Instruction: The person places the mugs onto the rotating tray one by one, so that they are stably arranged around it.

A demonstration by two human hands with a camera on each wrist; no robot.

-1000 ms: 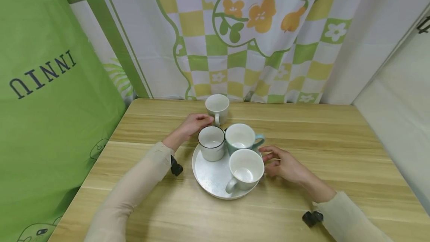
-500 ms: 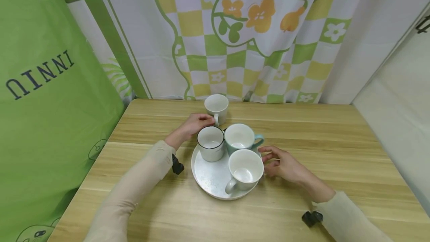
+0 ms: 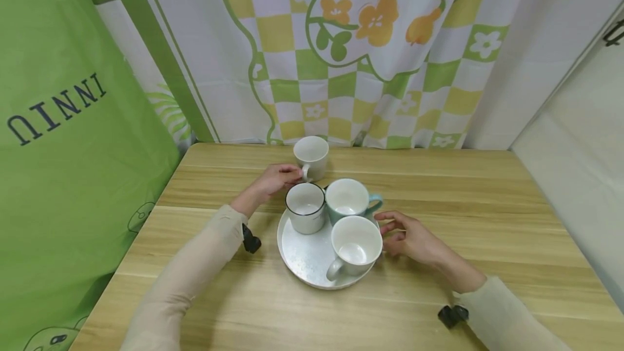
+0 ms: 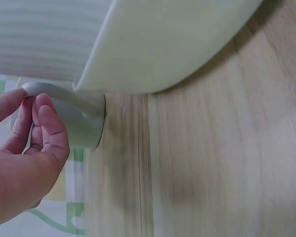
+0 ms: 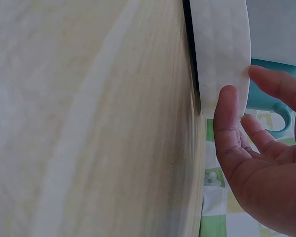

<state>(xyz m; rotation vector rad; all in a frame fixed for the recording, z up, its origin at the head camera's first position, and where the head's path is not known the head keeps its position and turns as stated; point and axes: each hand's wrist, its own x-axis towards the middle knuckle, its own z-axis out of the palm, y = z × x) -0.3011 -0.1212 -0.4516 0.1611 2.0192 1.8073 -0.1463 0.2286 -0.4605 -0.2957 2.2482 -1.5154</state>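
A white mug (image 3: 312, 158) stands at the back of the table, behind the tray. My left hand (image 3: 277, 179) pinches its handle (image 4: 61, 95) between thumb and fingers. The round white tray (image 3: 304, 264) bears three mugs: a white mug with a dark rim (image 3: 307, 215) at the left, a teal mug with a white inside (image 3: 348, 199) at the back, and a pale mug (image 3: 357, 245) at the front right. My right hand (image 3: 414, 238) lies at the tray's right side, fingers loosely bent, fingertips (image 5: 229, 96) against its wall.
The wooden table (image 3: 478, 210) ends at a patterned curtain (image 3: 317, 85) behind the back mug. Green cloth (image 3: 73, 177) hangs along the left, and a pale wall (image 3: 580, 123) stands on the right. The dark-rimmed mug is close in front of my left hand.
The back mug has shifted slightly to the left with my left hand, and its handle has swung left. My right hand and the tray's mugs stay in place.
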